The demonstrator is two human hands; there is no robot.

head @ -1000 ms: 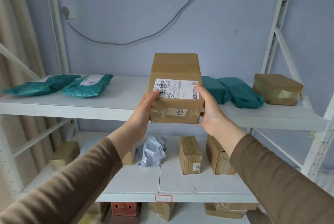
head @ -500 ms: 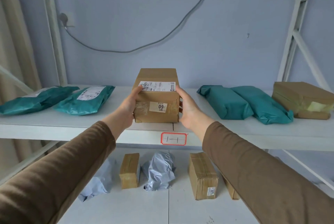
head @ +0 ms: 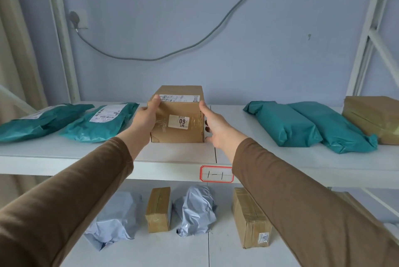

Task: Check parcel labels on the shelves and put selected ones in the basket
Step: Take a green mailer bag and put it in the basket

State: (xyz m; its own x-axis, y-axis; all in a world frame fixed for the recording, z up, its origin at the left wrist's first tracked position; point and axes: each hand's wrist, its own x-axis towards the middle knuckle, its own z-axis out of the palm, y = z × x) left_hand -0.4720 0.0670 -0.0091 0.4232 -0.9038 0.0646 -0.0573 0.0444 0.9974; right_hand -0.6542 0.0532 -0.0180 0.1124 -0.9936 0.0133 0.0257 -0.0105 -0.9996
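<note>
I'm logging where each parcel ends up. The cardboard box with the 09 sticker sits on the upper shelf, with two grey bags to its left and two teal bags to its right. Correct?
Not quite: the two bags left of the cardboard box are teal, not grey. The head view shows grey bags only on the lower shelf. The rest holds: the box sits on the upper shelf, with two teal bags to its right.

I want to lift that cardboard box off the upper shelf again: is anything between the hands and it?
Nothing visible. The left hand already holds the cardboard box by its left side, and the right hand lies against its right side. The teal mailers lie apart from it on the shelf.
</note>
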